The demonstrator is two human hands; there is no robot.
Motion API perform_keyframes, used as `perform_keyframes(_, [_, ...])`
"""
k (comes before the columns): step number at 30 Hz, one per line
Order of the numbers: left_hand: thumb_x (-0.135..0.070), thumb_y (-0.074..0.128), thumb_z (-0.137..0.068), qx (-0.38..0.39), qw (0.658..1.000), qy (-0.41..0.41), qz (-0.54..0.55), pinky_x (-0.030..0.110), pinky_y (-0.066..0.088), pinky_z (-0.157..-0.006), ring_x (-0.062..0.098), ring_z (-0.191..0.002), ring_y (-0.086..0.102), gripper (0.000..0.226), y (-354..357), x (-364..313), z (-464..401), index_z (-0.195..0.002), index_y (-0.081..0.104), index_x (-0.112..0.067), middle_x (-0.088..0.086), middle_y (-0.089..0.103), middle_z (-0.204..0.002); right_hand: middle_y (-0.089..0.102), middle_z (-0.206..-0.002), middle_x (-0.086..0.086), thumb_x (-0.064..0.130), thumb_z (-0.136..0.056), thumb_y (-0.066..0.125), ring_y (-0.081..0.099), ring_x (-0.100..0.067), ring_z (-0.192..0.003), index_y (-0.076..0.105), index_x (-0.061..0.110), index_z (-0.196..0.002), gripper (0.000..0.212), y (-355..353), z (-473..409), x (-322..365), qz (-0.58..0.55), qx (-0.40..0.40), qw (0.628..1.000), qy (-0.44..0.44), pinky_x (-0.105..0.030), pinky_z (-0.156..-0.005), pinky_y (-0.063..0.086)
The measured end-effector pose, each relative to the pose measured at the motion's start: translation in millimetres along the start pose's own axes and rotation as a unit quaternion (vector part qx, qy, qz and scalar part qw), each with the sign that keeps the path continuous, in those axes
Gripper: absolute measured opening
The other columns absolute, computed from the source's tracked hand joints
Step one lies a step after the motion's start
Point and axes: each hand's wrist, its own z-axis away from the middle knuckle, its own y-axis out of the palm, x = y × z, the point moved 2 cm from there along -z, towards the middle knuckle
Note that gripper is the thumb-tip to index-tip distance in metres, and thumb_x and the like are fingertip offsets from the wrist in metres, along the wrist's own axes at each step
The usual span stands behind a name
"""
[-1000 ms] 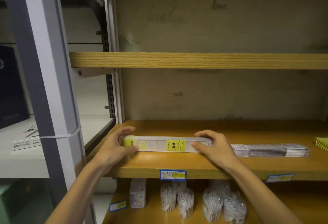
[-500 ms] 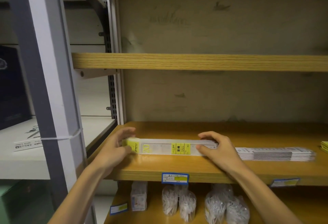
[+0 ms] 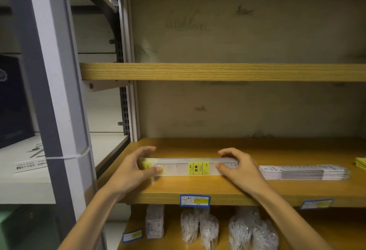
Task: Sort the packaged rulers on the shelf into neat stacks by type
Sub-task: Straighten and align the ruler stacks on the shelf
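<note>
Your L hand (image 3: 130, 172) thumb now pinches the ruler pack (image 3: 190, 167) yellow end; before it just cupped it.

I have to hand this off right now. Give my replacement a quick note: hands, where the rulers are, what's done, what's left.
Left hand: grips the left end of the yellow-labelled ruler stack.
Right hand: fingers curled over that stack's right end.
The stack lies lengthwise near the front of the middle shelf, held between both hands.
Done: a white ruler stack sits squared to the right, apart from the held one.
At the far right edge lie yellow packs, mostly out of view.
Left: square the held stack, release it, then check the yellow packs.
</note>
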Motion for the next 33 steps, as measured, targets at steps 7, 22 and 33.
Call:
perform_keyframes(7, [-0.022,0.074,-0.08,0.043,0.999,-0.003,-0.008,0.02,0.05,-0.077,0.009,-0.103,0.057,0.037,0.1,-0.2,0.6,-0.113,0.059,-0.033,-0.008,0.058,-0.115,0.057,-0.108,0.02,0.036,-0.082,0.073,0.052,-0.006,-0.109,0.059,0.042,-0.109,0.031,1.1,0.2,-0.6,0.004,-0.001,1.0,0.003,-0.031,-0.091,0.047])
perform_keyframes(22, [-0.019,0.071,-0.084,0.014,0.999,0.03,-0.026,0.014,0.047,-0.077,0.002,-0.108,0.052,0.04,4.5,2.3,-1.7,-0.115,0.054,-0.038,-0.018,0.053,-0.117,0.051,-0.118,0.018,0.038,-0.084,0.069,0.046,-0.007,-0.116,0.054,0.038,-0.12,0.039,4.0,3.9,9.7,0.039,0.022,0.999,-0.014,-0.035,-0.097,0.045])
perform_keyframes(33, [-0.025,0.066,-0.087,0.05,0.996,0.027,-0.062,0.034,0.044,-0.101,0.006,-0.119,0.046,0.04,1.7,6.1,-2.8,-0.121,0.051,-0.041,-0.02,0.049,-0.123,0.052,-0.114,0.023,0.034,-0.09,0.064,0.046,-0.003,-0.113,0.056,0.037,-0.118,0.029,4.4,2.8,9.8,0.037,0.057,0.997,-0.02,-0.02,-0.086,0.042])
